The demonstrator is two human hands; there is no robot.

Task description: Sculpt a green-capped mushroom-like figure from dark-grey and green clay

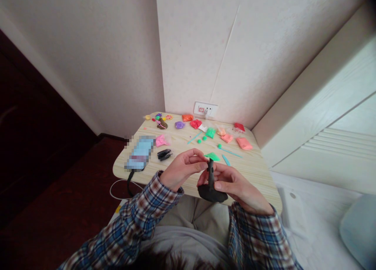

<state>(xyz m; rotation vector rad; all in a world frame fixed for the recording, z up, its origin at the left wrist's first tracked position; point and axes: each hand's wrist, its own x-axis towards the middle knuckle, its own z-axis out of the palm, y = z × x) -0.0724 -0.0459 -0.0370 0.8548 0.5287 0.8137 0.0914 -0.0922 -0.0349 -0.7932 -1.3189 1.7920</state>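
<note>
A lump of black clay (pixel 212 192) hangs above the near edge of a small wooden table (pixel 255 169), with a thin black stem rising from it. My left hand (pixel 183 169) pinches the top of that stem between thumb and fingers. My right hand (pixel 235 185) is closed round the lump from the right side. A flat green clay piece (pixel 212 156) lies on the table just behind my hands.
On the table lie a phone (pixel 140 152) with a cable, a black packet (pixel 164 154), a pink packet (pixel 162 140), several coloured clay packets (pixel 243 143), teal modelling tools (pixel 229 151) and small clay figures (pixel 161 122). A wall socket (pixel 205 109) is behind. A white bed frame stands to the right.
</note>
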